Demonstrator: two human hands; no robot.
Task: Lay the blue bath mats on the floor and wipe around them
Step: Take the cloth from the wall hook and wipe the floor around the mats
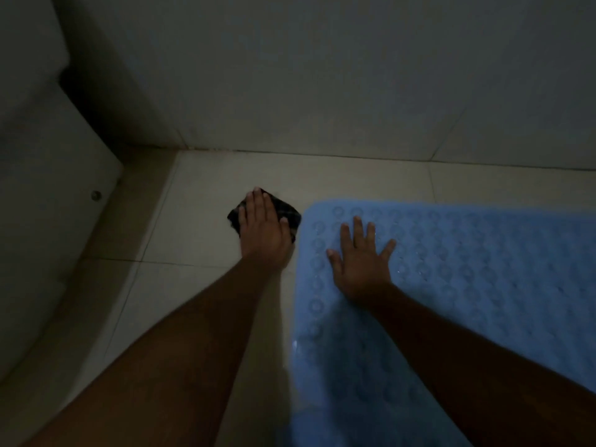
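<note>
A blue bath mat (483, 269) with rows of round suction cups lies flat on the tiled floor at the right. My right hand (361, 262) rests on its near-left corner, fingers spread and straight. My left hand (263, 230) presses flat on a dark folded cloth (290, 217) on the floor tile, just left of the mat's corner. The cloth is mostly hidden under the hand; its corners stick out on both sides.
A white toilet base (48, 221) with a bolt cap (95, 195) fills the left side. A tiled wall (322, 75) rises behind the floor, meeting it just beyond the cloth. Pale floor tiles (193, 204) lie between toilet and mat. The room is dim.
</note>
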